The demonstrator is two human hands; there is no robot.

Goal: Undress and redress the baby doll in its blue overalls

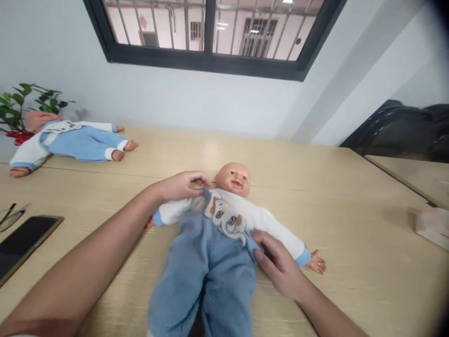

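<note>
A baby doll (233,179) lies on its back on the wooden table, face up, in a white long-sleeved top with blue cuffs. Blue overalls (210,262) with an animal-face bib (228,217) cover its front. My left hand (184,185) is closed on the bib's upper corner, near the doll's neck. At the bib's other side, by the doll's waist, my right hand (277,262) pinches the blue fabric edge between thumb and fingers.
A second dressed doll (84,140) lies at the back left beside a potted plant (17,105). Glasses (12,217) and a phone (26,243) rest at the left edge. A pale box (433,227) is at the right, with black chairs (400,128) behind.
</note>
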